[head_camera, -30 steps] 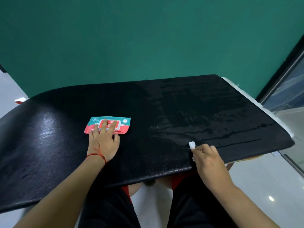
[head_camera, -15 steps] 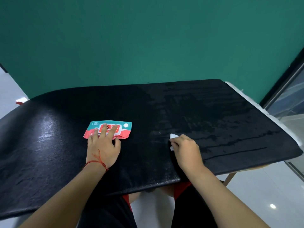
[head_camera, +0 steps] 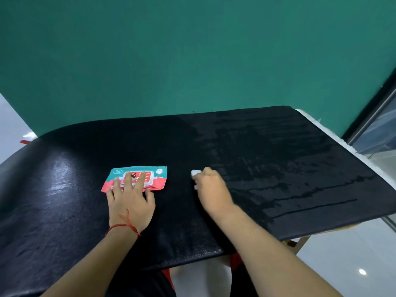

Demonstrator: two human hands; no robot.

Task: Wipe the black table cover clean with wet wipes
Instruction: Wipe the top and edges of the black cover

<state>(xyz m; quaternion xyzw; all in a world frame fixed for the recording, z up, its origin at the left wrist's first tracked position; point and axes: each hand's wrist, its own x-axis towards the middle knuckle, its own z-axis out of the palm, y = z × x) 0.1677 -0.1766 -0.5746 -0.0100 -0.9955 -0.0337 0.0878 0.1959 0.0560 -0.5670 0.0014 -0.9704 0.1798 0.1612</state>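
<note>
Wipes pack (head_camera: 157, 180) label partly hidden

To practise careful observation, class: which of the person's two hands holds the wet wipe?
The right hand, curled round a bunched white wipe on the black table cover. The left hand lies flat on the wipes packet instead.

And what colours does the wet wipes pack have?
The pack is teal above, coral-red below, with a red centre label; best seen in the head view.
</note>
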